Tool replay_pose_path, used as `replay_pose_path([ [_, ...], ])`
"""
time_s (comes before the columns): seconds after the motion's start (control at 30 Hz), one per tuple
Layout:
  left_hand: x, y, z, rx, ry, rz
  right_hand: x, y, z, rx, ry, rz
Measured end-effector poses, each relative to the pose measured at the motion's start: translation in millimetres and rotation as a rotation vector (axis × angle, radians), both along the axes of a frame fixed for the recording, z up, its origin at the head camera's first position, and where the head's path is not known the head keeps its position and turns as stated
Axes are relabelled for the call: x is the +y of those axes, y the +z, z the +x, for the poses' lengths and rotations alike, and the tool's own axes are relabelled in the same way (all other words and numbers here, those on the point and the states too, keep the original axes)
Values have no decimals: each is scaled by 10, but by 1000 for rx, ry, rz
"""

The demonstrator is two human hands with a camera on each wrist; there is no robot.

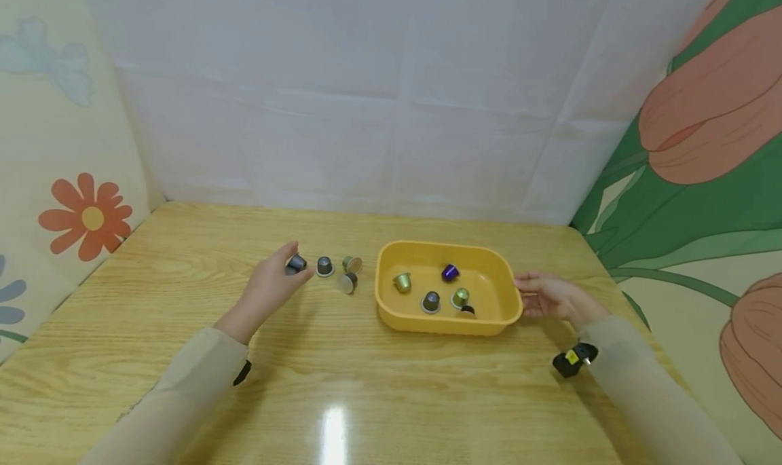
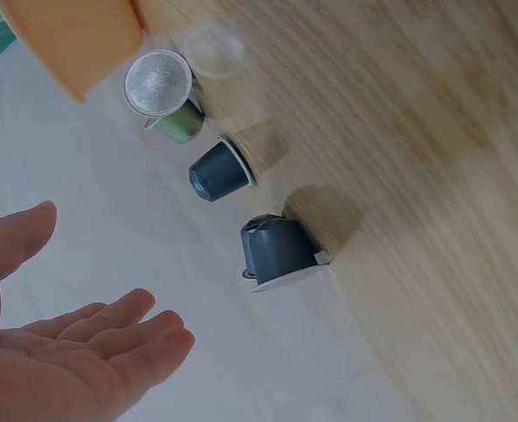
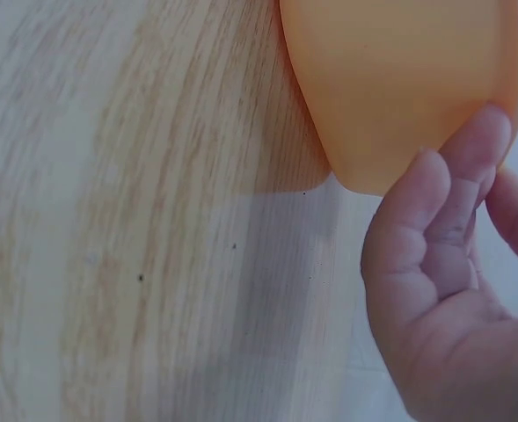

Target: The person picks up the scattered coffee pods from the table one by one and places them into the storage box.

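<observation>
My left hand [image 1: 269, 285] is spread over the left group of coffee capsules, thumb and fingers apart around a dark blue capsule [image 1: 297, 262]. In the left wrist view a gap shows between that hand [image 2: 83, 343] and two dark capsules [image 2: 280, 251] standing close together. Beside them are another dark capsule [image 1: 324, 267], a green capsule [image 1: 351, 265] and a capsule with its pale lid showing [image 1: 347, 283]. My right hand [image 1: 559, 296] touches the right end of a yellow basket [image 1: 449, 326]; its fingertips [image 3: 487, 132] rest against the outer wall.
Inside the basket lie several capsules, among them a purple one [image 1: 450, 272], a gold-green one [image 1: 403, 283] and a dark one [image 1: 430, 302]. The wooden table [image 1: 366, 383] ends at a white cloth [image 1: 366, 112] behind. Patterned panels [image 1: 702, 268] stand at both sides.
</observation>
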State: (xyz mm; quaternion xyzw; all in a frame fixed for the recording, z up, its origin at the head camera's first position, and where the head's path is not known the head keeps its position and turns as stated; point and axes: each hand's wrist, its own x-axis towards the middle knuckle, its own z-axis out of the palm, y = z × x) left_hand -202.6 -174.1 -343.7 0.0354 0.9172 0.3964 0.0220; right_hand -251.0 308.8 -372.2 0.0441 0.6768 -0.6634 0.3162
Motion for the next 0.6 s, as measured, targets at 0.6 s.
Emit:
replay_pose_path([
  [0.6, -101, -115, -89, -79, 37, -115, -7, 3, 8, 0, 7, -25],
])
